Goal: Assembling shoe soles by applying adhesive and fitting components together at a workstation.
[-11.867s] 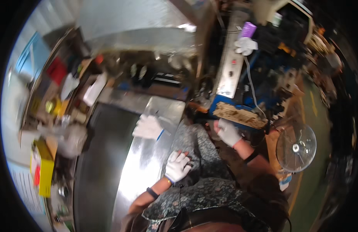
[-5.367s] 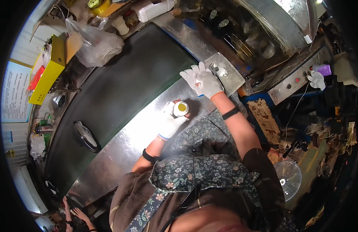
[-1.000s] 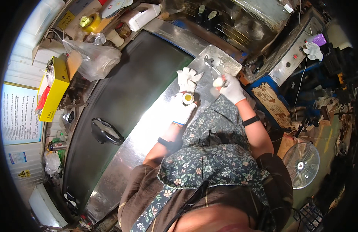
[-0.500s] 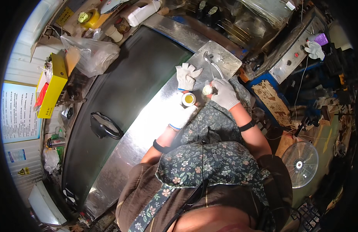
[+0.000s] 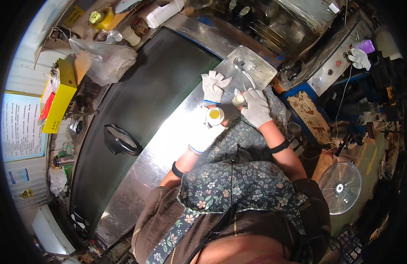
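Observation:
My left hand (image 5: 203,137), in a white knit glove with bare fingertips showing, is closed around a small white round bottle (image 5: 215,116) with its yellow inside or top facing up. My right hand (image 5: 257,109), also gloved, pinches a small whitish piece (image 5: 238,100), perhaps a cap or wad; its kind is unclear. A white glove (image 5: 215,87) with a blue cuff edge rests on the shiny metal ledge (image 5: 157,169), just beyond the bottle. Past my right fingers, pliers with silver handles (image 5: 244,72) lie on a metal plate (image 5: 262,66).
A dark conveyor belt (image 5: 155,75) runs along the ledge's left, bearing a black strap-like item (image 5: 122,140). At the left are a yellow box (image 5: 62,97) and a clear plastic bag (image 5: 104,61). A control panel (image 5: 333,66) and a fan (image 5: 339,188) stand to the right.
My right hand has shifted slightly, and the whitish piece in it is turned differently. The bottle stays in my left hand with barely any movement.

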A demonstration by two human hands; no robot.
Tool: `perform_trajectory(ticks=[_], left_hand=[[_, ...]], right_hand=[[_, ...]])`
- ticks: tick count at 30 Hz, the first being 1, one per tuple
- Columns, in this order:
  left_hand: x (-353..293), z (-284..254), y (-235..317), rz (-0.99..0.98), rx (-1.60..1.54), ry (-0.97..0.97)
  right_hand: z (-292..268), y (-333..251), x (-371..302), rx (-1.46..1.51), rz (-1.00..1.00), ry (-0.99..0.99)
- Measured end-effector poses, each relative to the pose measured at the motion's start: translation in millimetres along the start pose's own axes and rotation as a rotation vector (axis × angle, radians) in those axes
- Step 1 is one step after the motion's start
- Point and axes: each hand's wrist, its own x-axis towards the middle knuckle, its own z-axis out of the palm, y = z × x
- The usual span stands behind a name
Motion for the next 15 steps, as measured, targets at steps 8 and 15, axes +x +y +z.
perform_trajectory(ticks=[8,15], left_hand=[[2.2,-1.5,7.8,0.080,0.533,-0.009],[-1.2,12.9,47.4,0.025,0.301,0.019]], right_hand=[[8.1,4.0,17.5,-0.123,0.008,-0.128],[-32.5,-29.8,1.1,0.287,0.066,-0.144]])
